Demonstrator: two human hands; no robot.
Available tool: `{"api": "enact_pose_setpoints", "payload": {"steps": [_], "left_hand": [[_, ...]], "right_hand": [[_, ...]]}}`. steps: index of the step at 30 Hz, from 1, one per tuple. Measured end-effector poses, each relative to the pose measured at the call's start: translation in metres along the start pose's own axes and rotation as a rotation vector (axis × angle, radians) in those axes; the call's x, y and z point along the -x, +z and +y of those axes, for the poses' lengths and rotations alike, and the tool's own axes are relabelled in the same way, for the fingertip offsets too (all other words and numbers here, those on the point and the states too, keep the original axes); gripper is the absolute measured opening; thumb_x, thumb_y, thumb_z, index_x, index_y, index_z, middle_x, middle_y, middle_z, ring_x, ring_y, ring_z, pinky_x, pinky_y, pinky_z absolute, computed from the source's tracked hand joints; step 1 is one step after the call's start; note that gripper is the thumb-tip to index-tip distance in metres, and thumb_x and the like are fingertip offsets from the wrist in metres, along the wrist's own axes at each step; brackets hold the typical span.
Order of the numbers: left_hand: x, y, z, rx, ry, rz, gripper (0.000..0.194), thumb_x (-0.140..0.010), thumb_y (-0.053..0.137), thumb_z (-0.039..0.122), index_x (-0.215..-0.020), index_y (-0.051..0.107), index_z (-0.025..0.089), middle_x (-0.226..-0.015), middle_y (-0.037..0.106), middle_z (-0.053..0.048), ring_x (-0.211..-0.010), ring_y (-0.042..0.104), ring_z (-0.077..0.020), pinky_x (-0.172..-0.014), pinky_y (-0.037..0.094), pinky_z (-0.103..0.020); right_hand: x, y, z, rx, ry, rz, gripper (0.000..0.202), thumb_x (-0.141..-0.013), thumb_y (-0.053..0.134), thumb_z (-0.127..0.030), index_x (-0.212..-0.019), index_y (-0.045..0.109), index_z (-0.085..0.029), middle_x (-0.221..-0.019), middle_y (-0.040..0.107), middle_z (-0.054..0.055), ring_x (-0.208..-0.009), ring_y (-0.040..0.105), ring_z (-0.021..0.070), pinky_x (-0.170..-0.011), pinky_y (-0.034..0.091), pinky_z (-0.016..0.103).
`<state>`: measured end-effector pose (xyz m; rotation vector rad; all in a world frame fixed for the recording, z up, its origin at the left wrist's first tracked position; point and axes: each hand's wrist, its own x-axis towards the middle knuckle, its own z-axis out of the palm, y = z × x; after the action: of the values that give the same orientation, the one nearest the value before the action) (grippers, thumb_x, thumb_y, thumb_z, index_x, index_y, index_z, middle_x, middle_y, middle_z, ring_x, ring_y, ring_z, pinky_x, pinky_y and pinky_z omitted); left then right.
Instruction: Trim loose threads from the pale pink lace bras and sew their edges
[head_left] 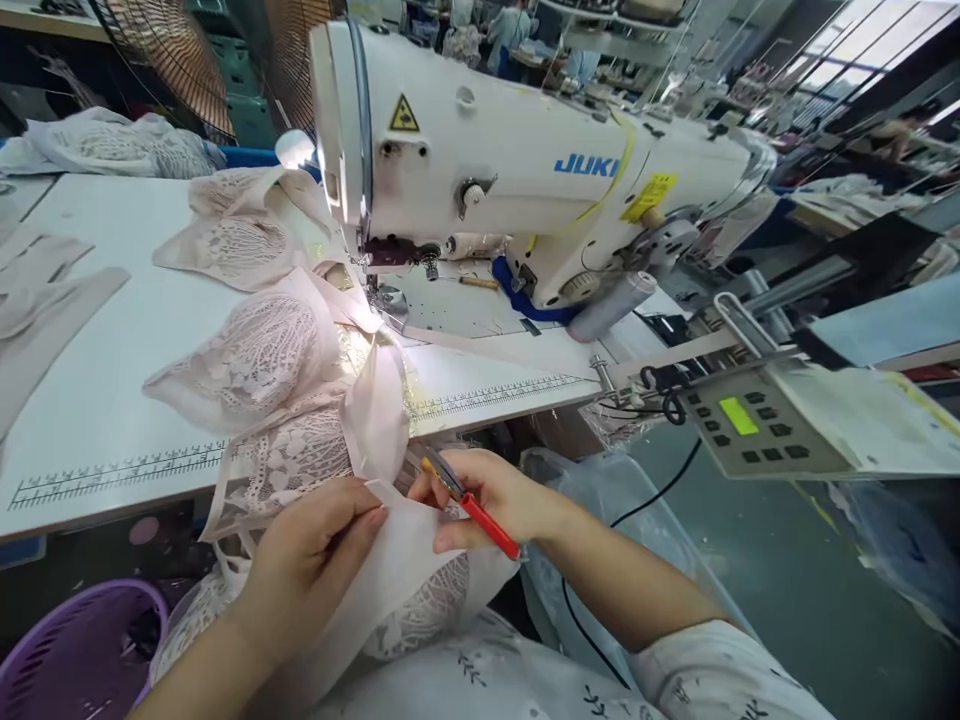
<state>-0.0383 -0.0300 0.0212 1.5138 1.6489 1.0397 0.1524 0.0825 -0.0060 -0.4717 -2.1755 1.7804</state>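
Observation:
Pale pink lace bra pieces lie in a row on the table, running up to the sewing machine needle. At the table's front edge, my left hand pinches the edge of a pale fabric panel between thumb and fingers. My right hand is closed around red-handled thread snips, their blades pointing up and left. Its fingertips lie at the same panel, partly hidden behind the snips. A lace cup hangs below both hands over my lap.
A control box with a green display juts out at the right. Near the machine base lies a grey thread cone. A purple basket stands at lower left, and a clear plastic bin stands below the table. More fabric lies at left.

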Motion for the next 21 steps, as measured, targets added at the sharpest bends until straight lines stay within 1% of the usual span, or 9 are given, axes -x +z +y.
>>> {"api": "enact_pose_setpoints", "payload": {"steps": [2,4,6,8,12,14,16,19,21], "left_hand": [[0.002,0.005,0.000,-0.035,-0.045,0.033,0.015,-0.078,0.056,0.029,-0.067,0.065,0.026,-0.062,0.064,0.000,-0.056,0.055,-0.0168,-0.063,0.044,-0.027],[0.004,0.010,-0.001,-0.055,-0.098,0.061,0.008,-0.075,0.060,0.029,-0.069,0.065,0.026,-0.063,0.065,0.001,-0.059,0.057,-0.0181,-0.064,0.044,-0.027],[0.006,0.014,-0.001,-0.076,-0.153,0.118,0.006,-0.074,0.061,0.030,-0.072,0.064,0.026,-0.066,0.066,0.001,-0.063,0.059,-0.0192,-0.067,0.045,-0.028],[0.009,0.018,0.000,-0.094,-0.212,0.189,0.007,-0.075,0.060,0.032,-0.075,0.062,0.026,-0.071,0.066,0.000,-0.067,0.060,-0.0190,-0.069,0.044,-0.029],[0.011,0.025,0.002,-0.045,-0.314,0.228,0.013,-0.075,0.061,0.035,-0.077,0.054,0.024,-0.068,0.062,0.001,-0.060,0.056,-0.0158,-0.061,0.044,-0.028],[0.010,0.027,0.001,0.039,-0.343,0.271,0.018,-0.074,0.062,0.037,-0.078,0.050,0.024,-0.067,0.059,0.002,-0.059,0.056,-0.0145,-0.060,0.046,-0.027],[0.010,0.027,-0.002,0.149,-0.342,0.301,0.024,-0.071,0.065,0.036,-0.083,0.048,0.024,-0.071,0.060,0.002,-0.063,0.058,-0.0145,-0.063,0.048,-0.026],[0.010,0.024,-0.006,0.263,-0.336,0.247,0.031,-0.069,0.069,0.032,-0.093,0.050,0.023,-0.073,0.063,0.002,-0.069,0.061,-0.0149,-0.064,0.049,-0.025],[0.010,0.021,-0.006,0.295,-0.359,0.193,0.025,-0.071,0.069,0.031,-0.091,0.056,0.022,-0.071,0.063,0.003,-0.068,0.059,-0.0145,-0.064,0.048,-0.024]], "right_hand": [[0.008,0.012,0.006,0.009,0.064,0.132,0.033,-0.070,0.071,-0.041,-0.071,0.046,-0.019,-0.073,0.057,0.000,-0.063,0.052,0.0117,-0.059,0.044,0.025],[0.014,0.020,0.011,0.002,0.088,0.245,0.032,-0.072,0.068,-0.040,-0.070,0.044,-0.020,-0.071,0.053,-0.001,-0.061,0.048,0.0111,-0.057,0.043,0.024],[0.018,0.024,0.013,-0.002,0.077,0.324,0.031,-0.073,0.067,-0.038,-0.071,0.042,-0.020,-0.072,0.052,-0.001,-0.061,0.047,0.0113,-0.056,0.042,0.024],[0.020,0.026,0.016,0.019,0.058,0.379,0.031,-0.074,0.066,-0.037,-0.070,0.041,-0.021,-0.072,0.052,0.000,-0.062,0.046,0.0117,-0.057,0.042,0.025],[0.023,0.027,0.019,0.084,0.014,0.442,0.027,-0.076,0.065,-0.035,-0.072,0.041,-0.021,-0.074,0.051,0.000,-0.066,0.048,0.0137,-0.061,0.043,0.028],[0.025,0.029,0.021,0.089,-0.011,0.450,0.027,-0.077,0.065,-0.033,-0.073,0.042,-0.021,-0.075,0.052,0.001,-0.067,0.049,0.0143,-0.062,0.043,0.029],[0.026,0.031,0.021,0.061,-0.017,0.445,0.026,-0.077,0.066,-0.032,-0.072,0.042,-0.021,-0.076,0.052,0.001,-0.066,0.048,0.0137,-0.061,0.043,0.028],[0.027,0.033,0.019,-0.025,-0.007,0.448,0.024,-0.078,0.065,-0.031,-0.072,0.044,-0.021,-0.075,0.050,0.000,-0.064,0.047,0.0130,-0.058,0.042,0.027],[0.027,0.035,0.016,-0.077,-0.028,0.462,0.024,-0.079,0.065,-0.030,-0.072,0.043,-0.021,-0.076,0.051,0.001,-0.066,0.049,0.0136,-0.059,0.043,0.028]]}}
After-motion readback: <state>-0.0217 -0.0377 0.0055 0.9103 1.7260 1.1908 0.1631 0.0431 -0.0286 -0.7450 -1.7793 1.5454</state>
